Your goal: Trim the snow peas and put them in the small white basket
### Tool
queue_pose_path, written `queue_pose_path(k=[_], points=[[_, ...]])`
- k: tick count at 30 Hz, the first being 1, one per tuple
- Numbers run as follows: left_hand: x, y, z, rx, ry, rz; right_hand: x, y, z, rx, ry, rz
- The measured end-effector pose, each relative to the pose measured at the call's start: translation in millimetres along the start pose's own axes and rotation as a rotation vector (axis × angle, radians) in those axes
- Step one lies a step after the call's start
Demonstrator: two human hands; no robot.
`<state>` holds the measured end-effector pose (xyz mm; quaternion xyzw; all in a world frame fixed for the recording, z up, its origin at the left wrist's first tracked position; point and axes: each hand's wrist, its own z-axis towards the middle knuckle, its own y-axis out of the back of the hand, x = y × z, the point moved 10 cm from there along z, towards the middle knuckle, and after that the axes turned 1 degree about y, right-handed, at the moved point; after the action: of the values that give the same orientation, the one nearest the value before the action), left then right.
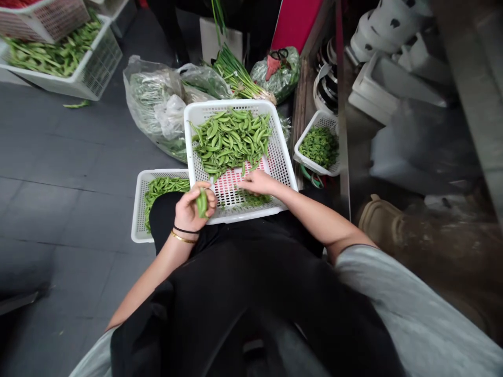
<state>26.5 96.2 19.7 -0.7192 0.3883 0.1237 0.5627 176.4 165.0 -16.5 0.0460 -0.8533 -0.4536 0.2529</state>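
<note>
A white plastic basket (288,167) rests on my lap, with a heap of green pea pods (231,136) filling its far part. My left hand (192,207) is curled around a few pea pods (201,203) at the basket's near left corner. Over the near middle of the basket, my right hand (257,182) has its fingers bent together and pointing left; whatever is between them is too small to make out. Small green trimmings (253,199) lie on the basket floor below that hand. Beside my left knee, a lower white basket (138,209) holds more pods.
Plastic bags of greens (153,99) and a bunch of green onions (243,78) lie beyond the basket. On the right stands a small basket of chopped greens (320,146), near a metal shelf post (343,104). Stacked crates (94,73) stand at the far left.
</note>
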Motion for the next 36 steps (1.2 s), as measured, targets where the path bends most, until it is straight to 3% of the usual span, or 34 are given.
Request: queue_pose_path(k=[3,5,9,14,17,21,24,26,27,29,31,33,36], points=[[14.9,-4.8,-0.5,0.034,0.057,0.055,1.8,11.3,41.8,-0.171,-0.150,-0.093],[20.6,-5.7,-0.7,0.066,0.094,0.086,3.5,9.9,62.1,-0.194,-0.195,-0.142],[30.9,5.9,0.1,0.035,0.189,0.109,-0.7,8.6,66.4,-0.188,-0.189,-0.143],[50.1,22.7,6.7,-0.163,0.271,0.183,8.6,13.3,11.1,-0.244,0.009,0.151],[57.1,15.8,9.8,-0.196,0.260,0.243,40.5,5.1,-32.5,-0.213,0.235,0.332],[61.0,-10.2,2.3,-0.032,0.244,0.353,108.2,-6.1,-90.5,-0.159,0.688,0.231],[61.9,-27.7,-13.4,0.173,0.280,0.515,127.4,-6.7,-117.5,0.002,0.879,0.338],[56.6,-29.7,-22.4,0.245,0.280,0.599,110.5,8.2,-118.6,0.041,0.814,0.503],[52.8,-27.5,-25.3,0.251,0.278,0.619,93.6,20.6,-115.4,0.000,0.731,0.595],[45.0,-20.3,-28.2,0.222,0.269,0.616,50.0,50.2,-110.0,-0.198,0.525,0.736],[40.1,-15.3,-28.6,0.193,0.260,0.582,19.6,70.5,-113.4,-0.386,0.379,0.715],[40.2,-16.2,-28.2,0.201,0.263,0.576,22.2,75.6,-119.2,-0.470,0.359,0.524],[43.6,-25.3,-27.5,0.263,0.270,0.657,66.8,59.6,-123.1,-0.470,0.489,0.139]])
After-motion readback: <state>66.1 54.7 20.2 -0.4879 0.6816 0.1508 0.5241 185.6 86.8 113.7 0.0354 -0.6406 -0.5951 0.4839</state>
